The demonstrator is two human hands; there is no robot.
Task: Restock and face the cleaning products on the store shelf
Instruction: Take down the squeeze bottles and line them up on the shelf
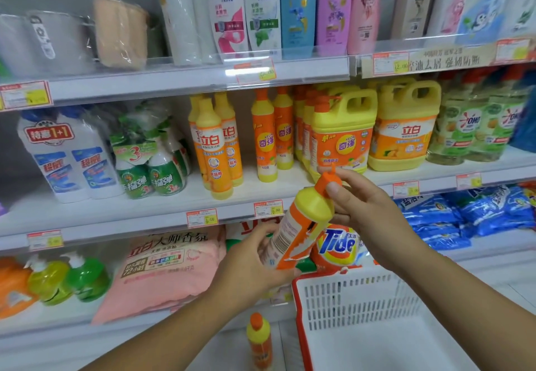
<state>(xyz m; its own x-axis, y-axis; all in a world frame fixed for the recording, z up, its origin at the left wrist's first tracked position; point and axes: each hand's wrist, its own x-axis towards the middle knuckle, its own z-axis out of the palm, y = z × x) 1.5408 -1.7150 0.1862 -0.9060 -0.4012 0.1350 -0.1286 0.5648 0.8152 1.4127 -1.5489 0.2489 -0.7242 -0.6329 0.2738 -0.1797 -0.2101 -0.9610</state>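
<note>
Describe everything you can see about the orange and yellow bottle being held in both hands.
The orange and yellow plastic dish soap bottle has a yellow shoulder, an orange cap and an orange label whose barcode side faces the camera. It is tilted, cap up and to the right. The left hand grips its lower body; the right hand pinches the cap, above the white basket.

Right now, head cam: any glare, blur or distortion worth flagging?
Head view: wide-angle bend bows the shelf edges; glare streak on the clear rail of the upper shelf washes out a price tag; far-left pots and corners are soft. The held bottle, left hand and right hand are fairly sharp, with even lighting.
</note>
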